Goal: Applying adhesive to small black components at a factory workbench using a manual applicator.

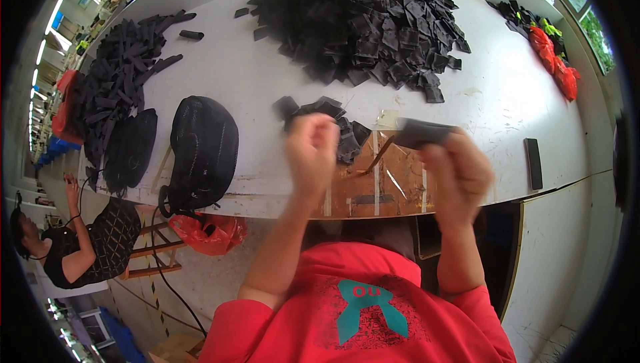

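Observation:
My right hand [457, 173] is raised over the near edge of the white table [253, 83] and grips a small dark fabric piece [423, 133] by its end. My left hand [312, 150] is blurred, fingers curled, close to a small stack of black fabric pieces [320, 113] on the table; whether it holds one I cannot tell. A big heap of the same black pieces [363, 20] lies farther back in the middle.
Two black oval mesh items [203, 146] lie at the left by a pile of black strips [123, 70]. A dark flat bar [533, 163] lies at the right edge, red and black cloth [550, 53] beyond. A seated person [73, 243] is at lower left, a red bag [210, 233] under the table.

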`<action>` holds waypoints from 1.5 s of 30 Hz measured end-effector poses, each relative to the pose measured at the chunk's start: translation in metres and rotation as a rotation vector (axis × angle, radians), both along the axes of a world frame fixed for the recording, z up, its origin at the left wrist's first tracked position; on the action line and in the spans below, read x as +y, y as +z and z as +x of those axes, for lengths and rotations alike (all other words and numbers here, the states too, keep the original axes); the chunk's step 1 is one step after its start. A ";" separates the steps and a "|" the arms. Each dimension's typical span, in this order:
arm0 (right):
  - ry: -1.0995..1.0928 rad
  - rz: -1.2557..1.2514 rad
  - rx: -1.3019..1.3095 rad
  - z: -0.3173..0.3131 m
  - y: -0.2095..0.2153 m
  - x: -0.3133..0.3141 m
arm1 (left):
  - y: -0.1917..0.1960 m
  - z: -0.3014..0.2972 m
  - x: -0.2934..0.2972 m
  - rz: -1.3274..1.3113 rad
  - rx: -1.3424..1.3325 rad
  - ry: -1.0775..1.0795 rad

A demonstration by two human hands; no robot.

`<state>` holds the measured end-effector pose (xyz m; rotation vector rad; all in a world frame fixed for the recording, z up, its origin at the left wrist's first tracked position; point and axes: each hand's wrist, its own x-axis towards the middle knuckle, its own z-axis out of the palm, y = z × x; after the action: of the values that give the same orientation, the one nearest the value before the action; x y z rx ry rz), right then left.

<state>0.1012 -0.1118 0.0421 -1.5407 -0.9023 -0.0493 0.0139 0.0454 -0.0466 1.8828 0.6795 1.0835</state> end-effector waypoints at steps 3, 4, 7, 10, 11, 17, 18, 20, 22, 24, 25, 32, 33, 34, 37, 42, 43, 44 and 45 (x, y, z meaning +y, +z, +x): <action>-0.093 0.058 0.335 -0.008 -0.003 -0.037 | -0.051 0.002 0.079 0.147 0.403 0.459; -0.131 -0.003 0.384 -0.010 -0.013 -0.053 | -0.073 -0.001 0.107 0.169 0.575 0.548; -0.353 -0.160 0.430 -0.020 -0.078 -0.110 | -0.087 0.000 0.137 0.075 0.775 0.363; -0.425 -0.455 0.301 -0.035 -0.162 -0.174 | -0.099 -0.015 0.158 0.061 0.570 0.307; -0.475 -0.623 0.193 -0.038 -0.179 -0.184 | -0.094 -0.020 0.155 0.096 0.469 0.377; -0.346 -0.832 -0.016 -0.042 -0.165 -0.147 | 0.013 -0.031 0.040 -1.235 -0.038 -0.210; -0.189 -0.686 0.036 -0.043 -0.143 -0.126 | 0.021 -0.037 0.016 -1.356 0.024 -0.340; 0.005 -0.346 0.270 -0.051 -0.089 -0.070 | 0.019 -0.048 -0.018 -1.575 0.079 -0.527; 0.217 -0.089 0.444 -0.049 -0.078 -0.040 | 0.014 -0.050 -0.041 -1.746 0.053 -0.640; 0.394 -0.115 0.403 -0.038 -0.088 -0.032 | 0.007 -0.047 -0.054 -1.859 -0.025 -0.782; 0.387 -0.117 0.402 -0.035 -0.089 -0.035 | 0.009 -0.045 -0.063 -1.862 -0.022 -0.788; 0.398 0.184 1.319 -0.029 -0.070 -0.035 | 0.024 -0.050 -0.082 -1.194 -0.142 -0.572; 0.396 0.185 1.318 -0.030 -0.070 -0.035 | 0.025 -0.050 -0.083 -1.195 -0.140 -0.574; 0.413 0.189 1.325 -0.031 -0.071 -0.035 | 0.024 -0.051 -0.084 -1.149 -0.128 -0.564; 0.444 0.191 1.345 -0.031 -0.073 -0.034 | 0.022 -0.050 -0.083 -1.109 -0.098 -0.558; 0.439 0.157 1.329 -0.029 -0.075 -0.033 | 0.020 -0.048 -0.080 -1.086 -0.039 -0.567; 0.366 -0.020 1.166 -0.029 -0.075 -0.032 | 0.019 -0.049 -0.079 -1.070 -0.021 -0.560; 0.290 -0.190 0.998 -0.029 -0.074 -0.032 | 0.017 -0.049 -0.079 -1.054 -0.004 -0.554; 0.295 -0.188 1.001 -0.031 -0.075 -0.029 | 0.015 -0.049 -0.078 -1.052 -0.001 -0.550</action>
<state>0.0701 -0.1412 -0.0334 -1.3310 -0.3076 0.9588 -0.0353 -0.0329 -0.0315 1.0279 0.5170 0.2455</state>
